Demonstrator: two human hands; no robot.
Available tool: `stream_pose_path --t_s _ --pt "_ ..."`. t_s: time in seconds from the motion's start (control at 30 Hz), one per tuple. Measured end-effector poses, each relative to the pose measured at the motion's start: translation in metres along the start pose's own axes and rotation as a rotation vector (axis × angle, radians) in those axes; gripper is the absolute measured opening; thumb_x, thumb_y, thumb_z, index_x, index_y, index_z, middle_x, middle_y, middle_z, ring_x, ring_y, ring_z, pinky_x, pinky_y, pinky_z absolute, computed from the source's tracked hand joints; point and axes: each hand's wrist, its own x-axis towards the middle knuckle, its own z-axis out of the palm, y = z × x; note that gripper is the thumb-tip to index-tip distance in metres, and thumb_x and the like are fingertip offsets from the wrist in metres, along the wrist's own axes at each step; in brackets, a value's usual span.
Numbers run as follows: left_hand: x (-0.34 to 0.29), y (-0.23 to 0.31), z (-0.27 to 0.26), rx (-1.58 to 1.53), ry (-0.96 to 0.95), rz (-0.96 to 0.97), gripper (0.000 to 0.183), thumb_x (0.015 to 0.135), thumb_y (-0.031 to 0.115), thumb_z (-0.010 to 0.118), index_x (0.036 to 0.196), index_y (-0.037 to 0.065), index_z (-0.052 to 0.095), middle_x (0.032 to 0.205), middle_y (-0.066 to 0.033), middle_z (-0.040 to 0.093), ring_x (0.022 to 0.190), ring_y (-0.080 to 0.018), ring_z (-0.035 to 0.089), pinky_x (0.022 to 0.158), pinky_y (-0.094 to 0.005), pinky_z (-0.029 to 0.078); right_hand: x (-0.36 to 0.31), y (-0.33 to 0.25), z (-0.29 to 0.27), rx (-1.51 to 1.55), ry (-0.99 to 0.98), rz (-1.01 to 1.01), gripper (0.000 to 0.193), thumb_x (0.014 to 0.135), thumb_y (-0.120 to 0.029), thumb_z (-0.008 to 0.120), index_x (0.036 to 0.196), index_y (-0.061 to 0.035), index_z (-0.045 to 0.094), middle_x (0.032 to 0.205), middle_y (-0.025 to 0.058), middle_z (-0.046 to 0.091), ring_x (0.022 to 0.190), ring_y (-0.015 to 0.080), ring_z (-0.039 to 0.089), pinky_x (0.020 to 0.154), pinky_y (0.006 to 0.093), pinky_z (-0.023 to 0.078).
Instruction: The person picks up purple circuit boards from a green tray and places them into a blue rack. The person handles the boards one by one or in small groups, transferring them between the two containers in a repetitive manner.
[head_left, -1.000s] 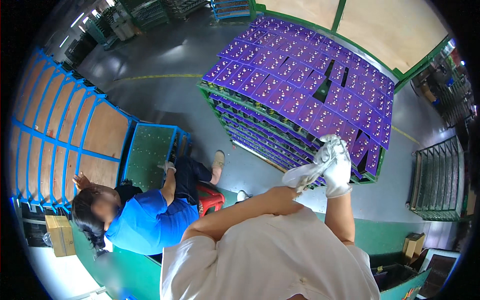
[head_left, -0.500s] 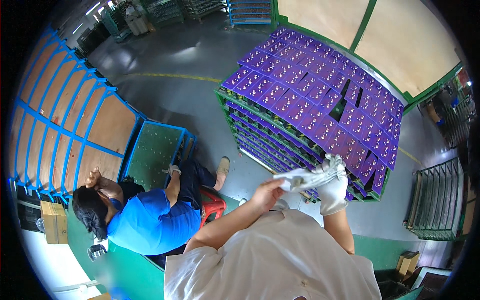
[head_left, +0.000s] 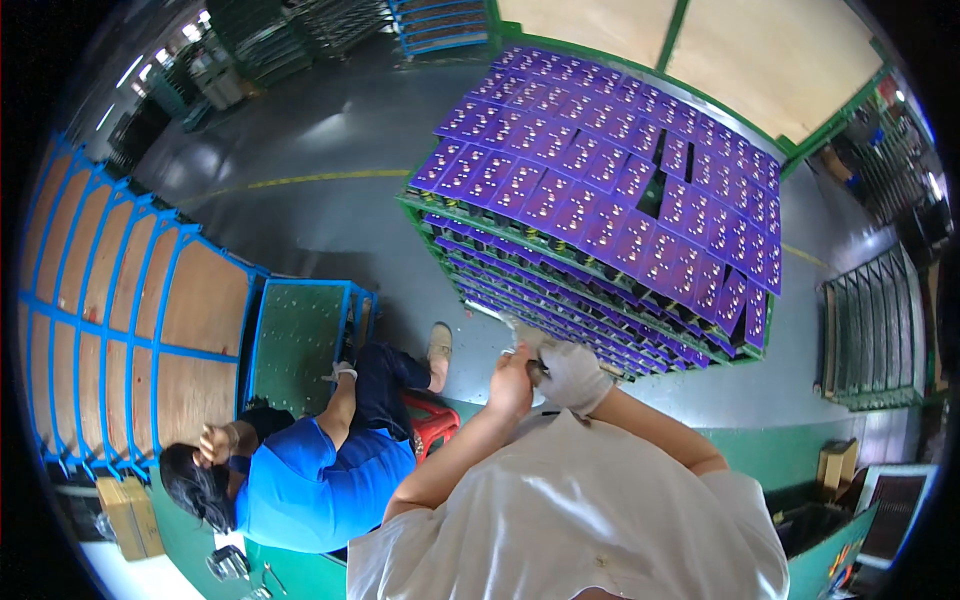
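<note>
My left hand (head_left: 511, 383) is bare and closed, its fingers pinching a loose white work glove (head_left: 524, 332). A pale end of that glove sticks out past my fingertips. Close against it is my right hand (head_left: 572, 376), wearing a whitish glove, bent inward and seemingly gripping the loose one too; its fingertips are partly hidden. Both hands are held together in front of my chest, apart from the rack. Beyond them stands a green rack (head_left: 420, 222) topped with rows of purple panels (head_left: 560, 190) bearing small light parts. More purple panels fill its lower levels.
A seated co-worker in a blue shirt (head_left: 320, 490) is at my left, beside a red stool (head_left: 432, 420) and a green-topped cart (head_left: 295, 340). Blue-framed racks (head_left: 135, 320) with wooden boards stand farther left. A stack of metal racks (head_left: 872, 335) stands at the right.
My hands have drawn together, the right one moving left and toward my body from the rack's edge. The loose glove, stretched between them before, is now bunched. The view has shifted slightly.
</note>
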Motion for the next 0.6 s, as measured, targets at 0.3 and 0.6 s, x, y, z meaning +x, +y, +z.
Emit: stream_pose_path --t_s 0.3,0.6 --pt "0.016 0.018 -0.01 -0.178 -0.253 -0.209 0.05 0.092 0.048 0.043 0.117 0.005 0.053 0.108 -0.0082 0.058 0.101 -0.0246 0.055 0.091 -0.0402 0.042 -0.01 -0.005 0.011 0.286 -0.047 0.005 0.017 0.079 -0.023 0.054 0.08 -0.0078 0.061 0.069 0.0159 0.06 0.064 0.0366 0.059 0.058 0.0461 0.046" --pt "0.025 -0.013 0.012 0.212 -0.285 -0.119 0.037 0.088 0.022 0.053 0.12 0.002 0.05 0.115 -0.0084 0.056 0.094 -0.0203 0.058 0.085 -0.0329 0.046 -0.034 0.02 0.007 0.278 0.12 0.008 0.037 0.078 -0.026 0.054 0.108 -0.005 0.054 0.085 0.0199 0.061 0.072 0.0371 0.061 0.065 0.0457 0.049"
